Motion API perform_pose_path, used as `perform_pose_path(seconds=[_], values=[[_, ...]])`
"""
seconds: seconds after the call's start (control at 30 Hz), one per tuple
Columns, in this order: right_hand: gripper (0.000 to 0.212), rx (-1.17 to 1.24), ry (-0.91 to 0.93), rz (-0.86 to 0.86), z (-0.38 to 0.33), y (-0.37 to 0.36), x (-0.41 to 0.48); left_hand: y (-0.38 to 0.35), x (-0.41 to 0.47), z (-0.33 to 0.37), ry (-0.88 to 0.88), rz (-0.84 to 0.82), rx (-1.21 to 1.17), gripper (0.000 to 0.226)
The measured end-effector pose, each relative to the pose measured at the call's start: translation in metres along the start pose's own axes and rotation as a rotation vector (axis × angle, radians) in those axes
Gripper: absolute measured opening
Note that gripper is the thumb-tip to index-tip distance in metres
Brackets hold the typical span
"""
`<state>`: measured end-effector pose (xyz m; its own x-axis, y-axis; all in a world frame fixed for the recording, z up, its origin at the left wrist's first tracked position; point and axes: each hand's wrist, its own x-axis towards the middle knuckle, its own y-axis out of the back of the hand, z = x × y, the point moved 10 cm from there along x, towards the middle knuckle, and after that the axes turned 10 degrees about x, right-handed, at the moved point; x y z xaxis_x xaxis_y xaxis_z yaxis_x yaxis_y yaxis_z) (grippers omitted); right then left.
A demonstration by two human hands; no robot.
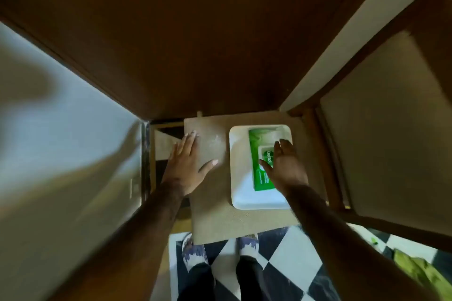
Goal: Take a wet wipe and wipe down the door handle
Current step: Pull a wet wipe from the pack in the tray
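A green pack of wet wipes lies in a white tray on a small beige-topped stool. My right hand hovers over the right half of the pack, fingers apart, thumb near the pack's white lid; whether it touches the pack I cannot tell. Flat on the stool's left edge rests my left hand, fingers spread, holding nothing. A dark brown wooden door fills the upper part of the view. No door handle shows.
A pale wall closes off the left side. A wooden chair with a beige seat stands on the right. Below are a black-and-white checkered floor, my two feet in sandals, and a green cloth at the lower right.
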<state>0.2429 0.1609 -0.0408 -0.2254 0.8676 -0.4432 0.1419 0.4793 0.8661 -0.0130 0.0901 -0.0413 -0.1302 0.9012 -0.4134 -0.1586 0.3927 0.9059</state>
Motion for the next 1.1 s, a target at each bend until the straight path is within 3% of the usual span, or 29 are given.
perform_pose_path(seconds=[0.13,0.3,0.43,0.7,0.93,0.97,1.1], values=[[0.074,-0.014,-0.077,-0.038,0.022,-0.045,0.018,-0.080,0.023,0.012,0.012,-0.101,-0.028,0.087],[0.050,-0.045,-0.047,0.107,0.007,-0.054,0.029,-0.130,0.045,0.024,0.033,-0.009,0.035,0.081],[0.043,-0.091,-0.100,0.101,0.001,-0.058,0.034,-0.147,0.046,0.025,0.107,0.086,0.092,0.081],[0.048,-0.320,-0.022,-0.050,-0.017,-0.061,0.047,-0.155,0.050,0.023,0.122,0.114,0.181,0.082],[0.029,-0.402,-0.048,-0.101,-0.024,-0.061,0.045,-0.156,0.050,0.024,0.118,0.125,0.200,0.083],[0.030,-0.384,-0.050,-0.047,-0.021,-0.054,0.044,-0.156,0.050,0.024,0.120,0.115,0.198,0.082],[0.036,0.096,-0.100,0.124,0.012,-0.039,0.040,-0.149,0.048,0.025,0.099,0.051,0.152,0.083]])
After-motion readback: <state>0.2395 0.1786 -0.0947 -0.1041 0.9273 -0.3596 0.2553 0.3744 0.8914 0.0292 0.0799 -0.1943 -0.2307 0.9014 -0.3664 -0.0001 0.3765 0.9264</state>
